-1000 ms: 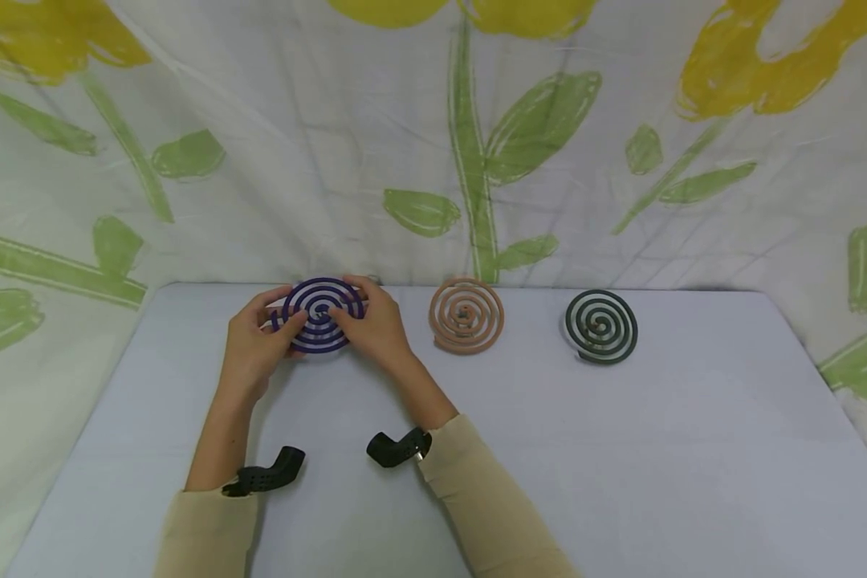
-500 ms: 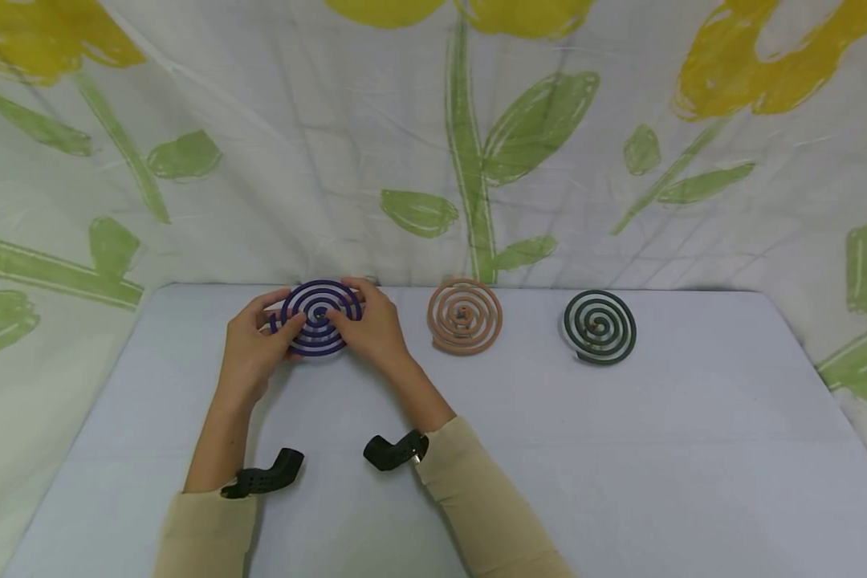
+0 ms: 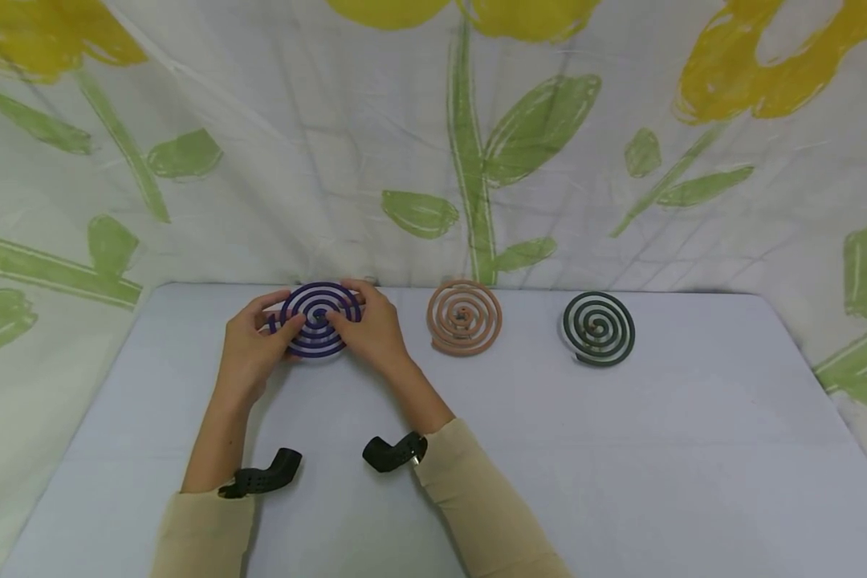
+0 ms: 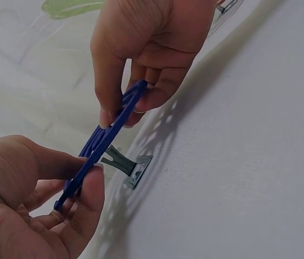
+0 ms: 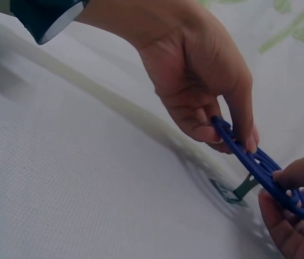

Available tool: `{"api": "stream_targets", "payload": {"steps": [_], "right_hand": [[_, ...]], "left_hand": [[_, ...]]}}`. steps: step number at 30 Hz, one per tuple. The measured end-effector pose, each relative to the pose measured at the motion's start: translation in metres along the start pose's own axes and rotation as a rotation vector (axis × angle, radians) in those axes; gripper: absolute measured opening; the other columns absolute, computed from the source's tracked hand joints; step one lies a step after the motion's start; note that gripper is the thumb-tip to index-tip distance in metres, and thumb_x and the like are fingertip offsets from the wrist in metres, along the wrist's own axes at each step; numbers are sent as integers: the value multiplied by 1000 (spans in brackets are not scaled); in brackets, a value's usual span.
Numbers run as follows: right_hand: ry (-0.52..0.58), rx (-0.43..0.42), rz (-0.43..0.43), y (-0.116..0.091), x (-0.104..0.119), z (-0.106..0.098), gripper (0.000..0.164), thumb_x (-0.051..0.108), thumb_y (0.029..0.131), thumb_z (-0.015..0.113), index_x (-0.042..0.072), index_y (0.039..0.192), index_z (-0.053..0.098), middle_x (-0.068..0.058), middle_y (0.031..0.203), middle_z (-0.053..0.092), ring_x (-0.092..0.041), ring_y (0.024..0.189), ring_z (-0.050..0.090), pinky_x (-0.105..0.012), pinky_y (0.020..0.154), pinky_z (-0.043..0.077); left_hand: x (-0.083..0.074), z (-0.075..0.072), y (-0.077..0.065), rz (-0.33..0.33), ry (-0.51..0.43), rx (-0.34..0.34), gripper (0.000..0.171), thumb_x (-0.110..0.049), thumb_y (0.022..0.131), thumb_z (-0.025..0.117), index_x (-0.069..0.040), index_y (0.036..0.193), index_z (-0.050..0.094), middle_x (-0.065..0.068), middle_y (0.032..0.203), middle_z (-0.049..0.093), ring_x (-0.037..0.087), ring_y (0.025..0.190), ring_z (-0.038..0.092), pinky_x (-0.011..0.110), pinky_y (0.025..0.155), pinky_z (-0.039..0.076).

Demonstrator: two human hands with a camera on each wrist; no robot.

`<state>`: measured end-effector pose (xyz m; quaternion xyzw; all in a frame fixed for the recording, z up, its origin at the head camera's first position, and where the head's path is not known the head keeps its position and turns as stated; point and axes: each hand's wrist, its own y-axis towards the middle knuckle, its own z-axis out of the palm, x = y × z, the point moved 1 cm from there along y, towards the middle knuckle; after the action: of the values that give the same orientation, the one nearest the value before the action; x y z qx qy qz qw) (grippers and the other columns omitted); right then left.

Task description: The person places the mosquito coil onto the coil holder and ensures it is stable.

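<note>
A dark blue mosquito coil [image 3: 316, 343] is held level above the white table at the back left, between both hands. My left hand [image 3: 249, 341] pinches its left edge, thumb on top and fingers underneath. On the opposite side my right hand [image 3: 371, 327] grips the coil, its thumb reaching in near the centre. Beneath the coil, a small metal stand [image 4: 122, 162] with a forked upright has its flat base on the table. In the right wrist view the top of this stand [image 5: 243, 189] disappears behind the coil.
An orange-brown mosquito coil [image 3: 465, 350] sits to the right, near the table's back edge, with metal showing through its middle. Farther right is a dark green coil [image 3: 598, 359]. A flower-printed cloth [image 3: 296, 160] hangs behind the table [image 3: 694, 449].
Both hands and the blue coil have dropped very slightly toward the near side in the head view. The grip stays the same, and the other coils stay put.
</note>
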<state>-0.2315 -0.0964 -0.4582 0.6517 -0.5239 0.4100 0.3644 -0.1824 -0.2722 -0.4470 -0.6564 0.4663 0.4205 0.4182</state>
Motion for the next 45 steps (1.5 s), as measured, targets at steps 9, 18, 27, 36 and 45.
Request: {"api": "stream_targets", "payload": {"steps": [9, 18, 27, 36, 45], "right_hand": [[17, 13, 8, -1, -2, 0, 50, 18, 92, 79, 8, 140, 66, -15, 114, 75, -23, 104, 69, -25, 90, 56], [15, 6, 6, 0, -2, 1, 50, 18, 92, 79, 9, 139, 66, -16, 114, 76, -24, 105, 70, -23, 89, 56], [27, 17, 43, -2, 0, -1, 50, 19, 94, 78, 9, 141, 65, -14, 116, 76, -23, 105, 71, -25, 88, 58], [42, 27, 48, 0, 0, 1, 48, 19, 93, 77, 11, 140, 66, -13, 112, 76, -20, 101, 69, -24, 86, 55], [47, 16, 60, -1, -1, -1, 49, 19, 93, 77, 11, 140, 66, -12, 111, 75, -18, 99, 68, -22, 84, 55]], "left_hand": [[1, 0, 0, -15, 25, 0, 58, -17, 103, 68, -9, 157, 48, 23, 134, 59, -3, 82, 65, 23, 61, 63], [2, 0, 1, -23, 40, -6, 58, -18, 103, 68, -10, 158, 49, 24, 138, 59, -3, 82, 64, 22, 60, 62], [1, 2, 0, -15, 39, -13, 58, -18, 103, 68, -10, 158, 48, 25, 140, 58, -1, 84, 63, 22, 60, 63], [1, 2, -2, -12, 52, -31, 58, -20, 103, 68, -10, 157, 49, 25, 141, 58, 0, 90, 62, 22, 62, 63], [-2, 5, -1, -13, 61, -34, 57, -20, 103, 69, -9, 155, 51, 26, 139, 59, 4, 92, 62, 21, 62, 63]]}}
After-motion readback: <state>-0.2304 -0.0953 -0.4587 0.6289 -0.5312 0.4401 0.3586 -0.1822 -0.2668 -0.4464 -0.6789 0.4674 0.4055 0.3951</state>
